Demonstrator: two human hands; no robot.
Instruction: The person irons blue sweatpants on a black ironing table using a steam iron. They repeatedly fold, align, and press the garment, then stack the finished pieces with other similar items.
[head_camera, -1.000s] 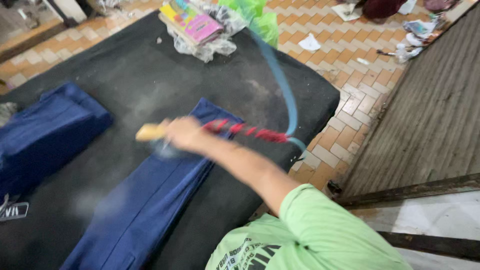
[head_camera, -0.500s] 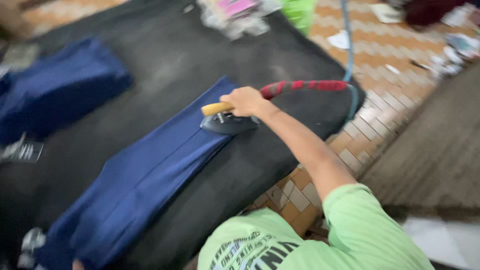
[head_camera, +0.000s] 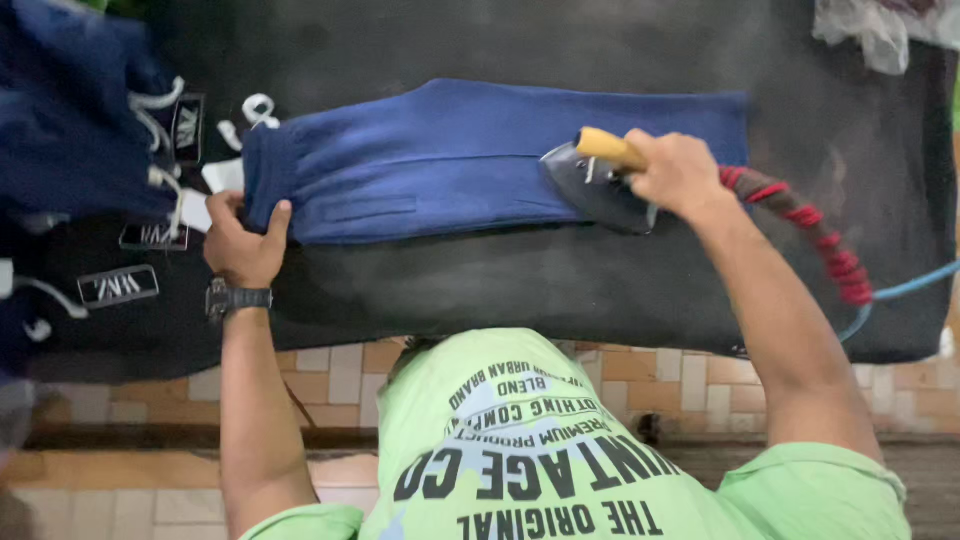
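One big dark pad (head_camera: 560, 290) is covering the work top, and orange floor tiles (head_camera: 640, 375) are showing below its edge. Blue folded pants (head_camera: 450, 160) are lying flat across the pad. The right hand (head_camera: 680, 172) is wrapping tight around the iron (head_camera: 597, 180), which is sitting on the pants. The left hand (head_camera: 243, 245) is pinching the pants' waist end. More blue clothes (head_camera: 70, 120) are piling up nearby.

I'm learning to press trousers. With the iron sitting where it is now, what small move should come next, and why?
Probably slide the iron toward the waistband. The right hand holds it near the hem end of the blue trousers, while the left hand pins the waistband end, so the long stretch of cloth between them lies held for a pass.
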